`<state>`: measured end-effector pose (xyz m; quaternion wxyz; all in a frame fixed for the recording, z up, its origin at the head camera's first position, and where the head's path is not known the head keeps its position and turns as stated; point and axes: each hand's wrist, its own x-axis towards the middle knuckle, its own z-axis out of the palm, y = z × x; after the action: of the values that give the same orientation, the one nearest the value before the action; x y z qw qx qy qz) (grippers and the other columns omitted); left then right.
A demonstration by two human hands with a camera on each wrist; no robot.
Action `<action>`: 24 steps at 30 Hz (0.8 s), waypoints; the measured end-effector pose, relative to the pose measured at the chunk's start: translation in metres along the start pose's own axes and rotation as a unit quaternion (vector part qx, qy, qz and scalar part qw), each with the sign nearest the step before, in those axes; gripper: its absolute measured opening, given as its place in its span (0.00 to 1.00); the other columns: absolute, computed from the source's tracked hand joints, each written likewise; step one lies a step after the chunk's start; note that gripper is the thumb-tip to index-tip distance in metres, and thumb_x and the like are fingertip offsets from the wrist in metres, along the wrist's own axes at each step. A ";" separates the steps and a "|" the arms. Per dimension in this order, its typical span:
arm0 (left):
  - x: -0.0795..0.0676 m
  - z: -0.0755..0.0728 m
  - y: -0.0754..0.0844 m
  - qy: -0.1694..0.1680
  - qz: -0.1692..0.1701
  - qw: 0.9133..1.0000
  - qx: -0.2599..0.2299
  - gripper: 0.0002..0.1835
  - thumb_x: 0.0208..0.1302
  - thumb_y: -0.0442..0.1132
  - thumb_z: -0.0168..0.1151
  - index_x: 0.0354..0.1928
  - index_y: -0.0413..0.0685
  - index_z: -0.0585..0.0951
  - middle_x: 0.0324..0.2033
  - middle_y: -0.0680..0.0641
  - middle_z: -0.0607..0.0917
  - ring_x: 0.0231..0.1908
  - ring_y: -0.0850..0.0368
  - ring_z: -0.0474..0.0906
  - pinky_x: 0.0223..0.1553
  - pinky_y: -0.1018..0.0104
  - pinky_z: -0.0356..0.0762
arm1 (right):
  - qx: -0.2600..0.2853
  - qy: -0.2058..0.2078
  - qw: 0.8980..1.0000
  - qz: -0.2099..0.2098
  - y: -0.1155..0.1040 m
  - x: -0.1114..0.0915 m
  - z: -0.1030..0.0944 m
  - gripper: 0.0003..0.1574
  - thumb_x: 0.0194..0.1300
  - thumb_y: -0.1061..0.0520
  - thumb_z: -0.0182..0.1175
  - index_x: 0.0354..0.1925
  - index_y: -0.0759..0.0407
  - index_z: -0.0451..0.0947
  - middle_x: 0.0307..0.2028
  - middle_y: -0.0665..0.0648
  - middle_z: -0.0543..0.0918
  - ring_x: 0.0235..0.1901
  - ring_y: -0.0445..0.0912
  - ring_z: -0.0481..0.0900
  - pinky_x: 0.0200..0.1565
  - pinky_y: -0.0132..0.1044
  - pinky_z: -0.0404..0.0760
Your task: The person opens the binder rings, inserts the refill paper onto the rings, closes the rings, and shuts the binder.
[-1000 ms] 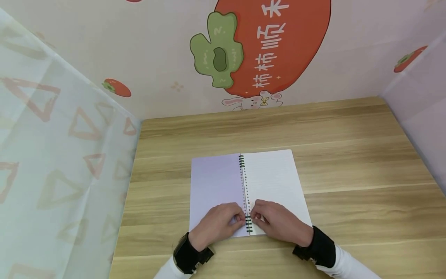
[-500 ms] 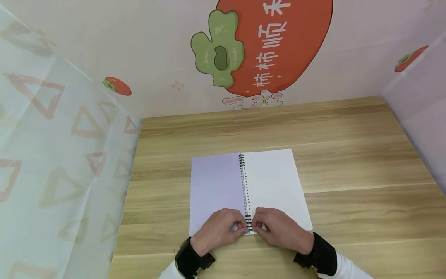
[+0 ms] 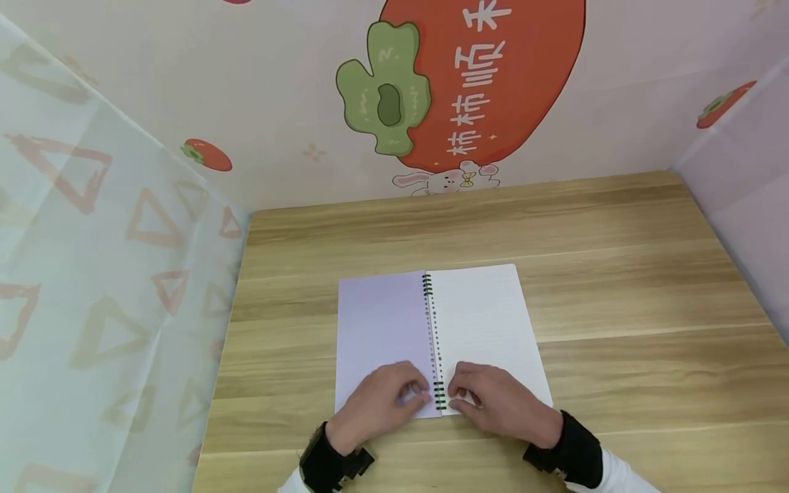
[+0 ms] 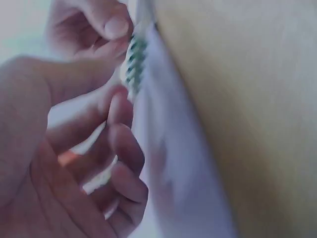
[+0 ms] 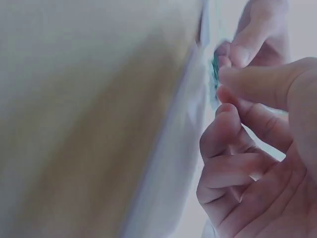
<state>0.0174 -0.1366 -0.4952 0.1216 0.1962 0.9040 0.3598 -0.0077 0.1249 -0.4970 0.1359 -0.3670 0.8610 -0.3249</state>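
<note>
An open notebook lies on the table, with a lilac cover on the left and a white lined page on the right. Short dark green binder rings hold its spine at the near end, and a matching set of rings sits at the far end. My left hand is over the lower cover, its bent fingertips just left of the near rings. Over the page's lower corner, my right hand has its thumb and forefinger slightly apart, right beside those rings. Neither hand shows anything between its fingers.
Wood-grain table surrounds the notebook. A printed cloth with a large persimmon picture stands behind it, and more cloth borders the left side. Each wrist wears a black band.
Both hands slid down along the near rings toward the notebook's bottom edge, then rose slightly. Their fingertips have now drawn apart, baring the rings between them. The notebook stays in place.
</note>
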 end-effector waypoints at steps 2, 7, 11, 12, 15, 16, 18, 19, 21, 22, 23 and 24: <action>-0.006 -0.010 -0.006 0.059 -0.032 0.998 -0.014 0.10 0.69 0.47 0.67 0.47 0.54 0.86 0.39 0.60 0.83 0.39 0.66 0.77 0.42 0.68 0.78 | -0.024 0.017 0.999 0.014 0.006 -0.002 -0.009 0.14 0.62 0.45 0.72 0.45 0.45 0.85 0.45 0.40 0.79 0.43 0.35 0.75 0.46 0.34 0.79; -0.029 -0.033 -0.019 0.190 -0.154 0.967 -0.073 0.22 0.71 0.46 0.65 0.61 0.41 0.79 0.54 0.43 0.80 0.52 0.49 0.77 0.50 0.52 0.79 | -0.085 0.044 0.995 0.031 0.025 -0.008 -0.026 0.43 0.45 0.35 0.81 0.57 0.50 0.85 0.66 0.54 0.75 0.67 0.52 0.68 0.65 0.52 0.67; -0.045 -0.042 -0.024 0.196 -0.238 0.941 -0.139 0.31 0.74 0.51 0.59 0.69 0.36 0.70 0.62 0.35 0.72 0.61 0.39 0.71 0.56 0.43 0.77 | -0.119 0.039 0.992 0.026 0.036 -0.010 -0.033 0.55 0.38 0.32 0.82 0.62 0.53 0.83 0.75 0.60 0.67 0.75 0.62 0.59 0.68 0.61 0.59; -0.048 -0.043 -0.025 0.190 -0.251 0.938 -0.147 0.33 0.75 0.53 0.58 0.70 0.36 0.69 0.63 0.34 0.71 0.62 0.38 0.71 0.57 0.42 0.77 | -0.127 0.039 0.991 0.025 0.038 -0.010 -0.033 0.56 0.36 0.32 0.82 0.63 0.53 0.82 0.76 0.60 0.66 0.75 0.64 0.59 0.68 0.62 0.59; -0.053 -0.044 -0.026 0.182 -0.273 0.931 -0.160 0.36 0.75 0.57 0.56 0.71 0.35 0.67 0.64 0.33 0.70 0.63 0.36 0.70 0.59 0.40 0.75 | -0.139 0.035 0.989 0.028 0.040 -0.008 -0.035 0.59 0.36 0.31 0.82 0.65 0.53 0.82 0.77 0.60 0.65 0.75 0.65 0.58 0.67 0.64 0.60; -0.054 -0.044 -0.026 0.183 -0.276 0.929 -0.165 0.36 0.75 0.57 0.56 0.71 0.35 0.67 0.64 0.33 0.70 0.63 0.36 0.70 0.60 0.40 0.74 | -0.141 0.034 0.989 0.031 0.041 -0.007 -0.036 0.59 0.36 0.31 0.82 0.65 0.53 0.81 0.77 0.60 0.64 0.76 0.64 0.57 0.67 0.64 0.60; -0.055 -0.045 -0.027 0.190 -0.276 0.925 -0.177 0.37 0.74 0.57 0.57 0.71 0.35 0.66 0.64 0.33 0.71 0.62 0.37 0.72 0.62 0.40 0.74 | -0.140 0.033 0.989 0.037 0.042 -0.005 -0.036 0.59 0.36 0.31 0.82 0.65 0.52 0.81 0.77 0.59 0.64 0.76 0.64 0.57 0.67 0.64 0.59; -0.056 -0.045 -0.027 0.195 -0.275 0.923 -0.187 0.36 0.75 0.56 0.57 0.71 0.35 0.65 0.65 0.33 0.71 0.62 0.37 0.73 0.62 0.41 0.73 | -0.139 0.032 0.989 0.039 0.043 -0.004 -0.036 0.59 0.36 0.31 0.82 0.65 0.52 0.81 0.78 0.59 0.64 0.76 0.64 0.57 0.67 0.64 0.59; -0.058 -0.047 -0.029 0.200 -0.276 0.917 -0.205 0.36 0.74 0.54 0.58 0.72 0.35 0.64 0.65 0.34 0.72 0.61 0.38 0.76 0.61 0.43 0.76 | -0.136 0.032 0.989 0.042 0.044 -0.001 -0.037 0.59 0.37 0.31 0.82 0.66 0.52 0.81 0.78 0.59 0.63 0.76 0.64 0.56 0.67 0.64 0.58; -0.059 -0.047 -0.030 0.201 -0.278 0.915 -0.212 0.36 0.74 0.53 0.59 0.72 0.35 0.63 0.64 0.34 0.72 0.60 0.38 0.78 0.60 0.45 0.77 | -0.134 0.032 0.989 0.044 0.045 0.000 -0.037 0.59 0.37 0.31 0.81 0.66 0.52 0.81 0.78 0.59 0.63 0.76 0.64 0.56 0.68 0.64 0.58; -0.059 -0.048 -0.031 0.200 -0.280 0.913 -0.218 0.36 0.74 0.51 0.61 0.72 0.35 0.62 0.64 0.34 0.73 0.58 0.38 0.79 0.58 0.47 0.79 | -0.134 0.032 0.989 0.045 0.046 0.001 -0.038 0.59 0.37 0.31 0.81 0.66 0.53 0.81 0.78 0.60 0.63 0.76 0.64 0.56 0.67 0.64 0.58; -0.061 -0.048 -0.032 0.198 -0.282 0.912 -0.224 0.37 0.73 0.49 0.62 0.72 0.34 0.61 0.63 0.33 0.74 0.57 0.38 0.80 0.55 0.49 0.81 | -0.135 0.034 0.989 0.045 0.048 0.003 -0.039 0.59 0.37 0.31 0.81 0.66 0.53 0.81 0.77 0.60 0.63 0.76 0.64 0.56 0.67 0.65 0.59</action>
<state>0.0456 -0.2135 -0.4786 0.0775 -0.1740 0.8230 0.5351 -0.0543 0.1653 -0.4991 0.0705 -0.3320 0.9166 -0.2116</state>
